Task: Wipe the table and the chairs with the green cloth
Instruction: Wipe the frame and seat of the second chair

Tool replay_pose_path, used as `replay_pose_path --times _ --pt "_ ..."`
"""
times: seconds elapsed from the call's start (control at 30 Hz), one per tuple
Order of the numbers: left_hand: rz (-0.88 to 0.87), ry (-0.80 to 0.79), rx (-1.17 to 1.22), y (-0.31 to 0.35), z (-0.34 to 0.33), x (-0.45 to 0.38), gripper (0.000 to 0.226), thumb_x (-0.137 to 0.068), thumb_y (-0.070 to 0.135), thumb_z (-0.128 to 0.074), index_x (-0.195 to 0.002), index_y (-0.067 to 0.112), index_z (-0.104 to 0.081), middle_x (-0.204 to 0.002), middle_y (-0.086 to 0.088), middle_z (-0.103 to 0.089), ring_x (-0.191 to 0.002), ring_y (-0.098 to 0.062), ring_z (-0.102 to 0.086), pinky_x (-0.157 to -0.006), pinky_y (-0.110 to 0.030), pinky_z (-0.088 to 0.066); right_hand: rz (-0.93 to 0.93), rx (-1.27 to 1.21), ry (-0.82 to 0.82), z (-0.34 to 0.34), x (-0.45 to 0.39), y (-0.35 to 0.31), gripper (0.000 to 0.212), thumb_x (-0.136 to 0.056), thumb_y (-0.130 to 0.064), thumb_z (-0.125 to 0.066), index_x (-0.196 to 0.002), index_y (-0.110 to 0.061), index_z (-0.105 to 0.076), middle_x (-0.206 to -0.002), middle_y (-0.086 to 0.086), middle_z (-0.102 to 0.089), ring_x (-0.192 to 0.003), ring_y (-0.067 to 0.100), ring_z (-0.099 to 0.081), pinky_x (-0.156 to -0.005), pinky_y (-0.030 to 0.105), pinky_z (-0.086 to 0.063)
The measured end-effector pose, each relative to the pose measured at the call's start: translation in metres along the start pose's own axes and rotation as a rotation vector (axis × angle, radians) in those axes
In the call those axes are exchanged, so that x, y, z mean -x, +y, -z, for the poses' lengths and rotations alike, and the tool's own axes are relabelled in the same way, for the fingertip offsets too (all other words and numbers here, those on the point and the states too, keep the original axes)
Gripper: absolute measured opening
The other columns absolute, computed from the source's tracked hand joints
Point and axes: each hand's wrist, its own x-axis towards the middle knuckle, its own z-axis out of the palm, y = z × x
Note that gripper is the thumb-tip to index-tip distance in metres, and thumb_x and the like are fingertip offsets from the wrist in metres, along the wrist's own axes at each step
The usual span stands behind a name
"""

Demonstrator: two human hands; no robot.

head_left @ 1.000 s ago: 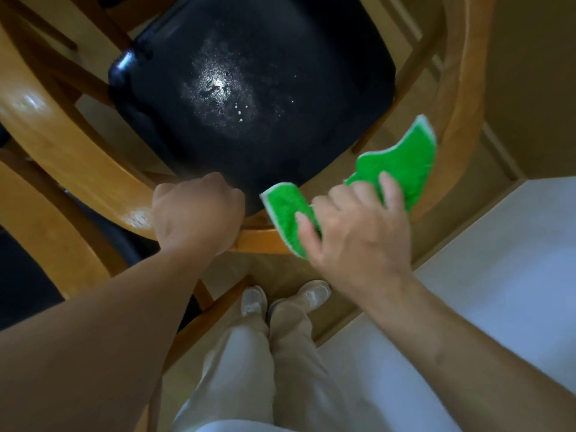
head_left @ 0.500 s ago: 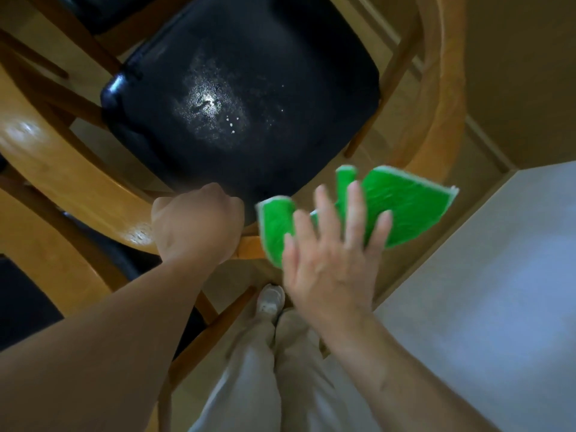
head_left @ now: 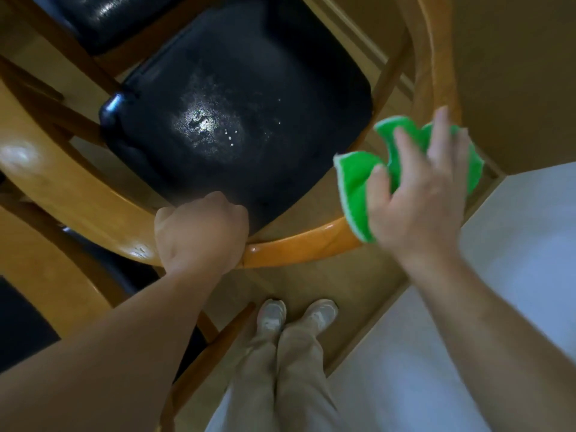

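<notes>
A wooden chair with a glossy black seat (head_left: 243, 120) stands below me, its curved back rail (head_left: 299, 244) nearest to me. My left hand (head_left: 199, 232) grips that rail in a closed fist at its middle. My right hand (head_left: 417, 198) holds the bunched green cloth (head_left: 355, 182) against the rail's right bend, fingers spread over the cloth and curled into its folds. Part of the cloth is hidden under my palm.
A second chair's black seat (head_left: 103, 17) shows at the top left, and another wooden chair (head_left: 62, 275) crowds the left edge. A pale white surface (head_left: 514, 244) fills the right side. My shoes (head_left: 296, 316) stand on the wooden floor behind the chair.
My right hand has slid the cloth rightward along the rail to its bend, and the cloth has bunched up. My left hand keeps its grip on the rail.
</notes>
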Motion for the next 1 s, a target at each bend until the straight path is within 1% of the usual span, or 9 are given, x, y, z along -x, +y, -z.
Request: replay_pose_path --times 0.07,0.17,0.33,0.4,0.53,0.63,0.7,0.87,1.0 --pt "0.0 0.004 0.0 0.001 0.001 0.001 0.033 -0.089 0.041 -0.035 -0.069 0.027 -0.057 -0.053 0.009 -0.044 -0.057 -0.016 -0.041 -0.076 -0.036 -0.03 -0.197 -0.2 -0.022 0.006 -0.031 0.01 0.06 -0.096 -0.036 -0.043 -0.151 -0.017 -0.029 -0.161 0.01 -0.014 -0.146 0.03 -0.019 -0.11 0.033 -0.021" --pt "-0.017 0.004 -0.01 0.002 0.001 0.002 0.034 -0.089 0.04 -0.034 -0.066 0.026 -0.056 -0.051 0.009 -0.041 -0.054 -0.015 -0.036 -0.074 -0.035 -0.026 -0.369 -0.345 0.021 0.005 -0.041 0.008 0.066 -0.096 -0.032 -0.05 -0.153 -0.016 -0.02 -0.156 0.004 -0.028 -0.138 0.02 -0.037 -0.106 0.026 -0.037" --pt "-0.048 0.012 -0.024 0.003 0.001 0.005 0.037 -0.09 0.039 -0.032 -0.064 0.024 -0.054 -0.051 0.007 -0.042 -0.054 -0.015 -0.037 -0.075 -0.036 -0.025 -0.496 -0.394 0.098 -0.004 -0.002 -0.014 0.088 -0.089 -0.033 -0.064 -0.153 -0.011 -0.008 -0.147 0.005 -0.033 -0.113 0.012 -0.049 -0.064 -0.004 -0.031" --pt "-0.046 0.019 -0.02 0.003 0.002 0.005 0.037 -0.09 0.039 -0.032 -0.062 0.024 -0.052 -0.051 0.006 -0.043 -0.05 -0.011 -0.035 -0.074 -0.036 -0.026 -0.525 -0.423 0.118 -0.009 0.022 -0.032 0.097 -0.088 -0.034 -0.065 -0.153 -0.009 0.002 -0.146 0.008 -0.03 -0.114 0.013 -0.048 -0.067 0.001 -0.034" --pt "-0.042 0.026 -0.013 0.004 0.001 0.006 0.038 -0.09 0.038 -0.032 -0.06 0.025 -0.051 -0.051 0.006 -0.044 -0.051 -0.006 -0.032 -0.074 -0.035 -0.026 -0.648 -0.672 0.125 -0.031 0.073 -0.073 0.1 -0.089 -0.034 -0.066 -0.153 -0.008 0.007 -0.152 0.009 -0.03 -0.128 0.015 -0.043 -0.096 0.013 -0.037" --pt "-0.034 0.01 -0.009 0.002 0.001 0.006 0.037 -0.089 0.038 -0.033 -0.059 0.024 -0.05 -0.052 0.007 -0.041 -0.051 -0.005 -0.029 -0.074 -0.035 -0.026 -0.863 -0.972 -0.093 -0.053 0.101 -0.108 0.085 -0.091 -0.043 -0.057 -0.153 -0.016 -0.007 -0.121 -0.005 -0.058 -0.09 -0.005 -0.057 -0.08 0.01 -0.046" --pt "-0.028 0.002 -0.01 0.002 0.001 0.006 0.036 -0.088 0.037 -0.034 -0.058 0.023 -0.051 -0.05 0.008 -0.038 -0.05 -0.007 -0.028 -0.073 -0.035 -0.027 -0.944 -1.102 -0.173 -0.065 0.109 -0.119 0.078 -0.093 -0.049 -0.049 -0.154 -0.018 -0.012 -0.097 -0.016 -0.058 -0.07 -0.012 -0.056 -0.067 0.007 -0.045" --pt "-0.027 0.008 -0.018 0.002 -0.001 0.006 0.036 -0.088 0.037 -0.034 -0.061 0.024 -0.052 -0.05 0.007 -0.038 -0.05 -0.013 -0.031 -0.075 -0.037 -0.027 -0.984 -1.238 0.053 -0.062 0.091 -0.098 0.07 -0.092 -0.054 -0.05 -0.149 -0.02 -0.027 -0.112 -0.007 -0.066 -0.092 0.003 -0.067 -0.084 0.036 -0.056" --pt "-0.042 0.01 -0.009 0.004 0.0 0.007 0.037 -0.09 0.039 -0.031 -0.064 0.026 -0.054 -0.052 0.006 -0.045 -0.052 -0.012 -0.036 -0.077 -0.037 -0.028 -0.999 -1.156 0.157 -0.047 0.074 -0.078 0.052 -0.089 -0.053 -0.06 -0.126 -0.017 -0.054 -0.098 -0.006 -0.071 -0.08 0.003 -0.069 -0.072 0.031 -0.059"
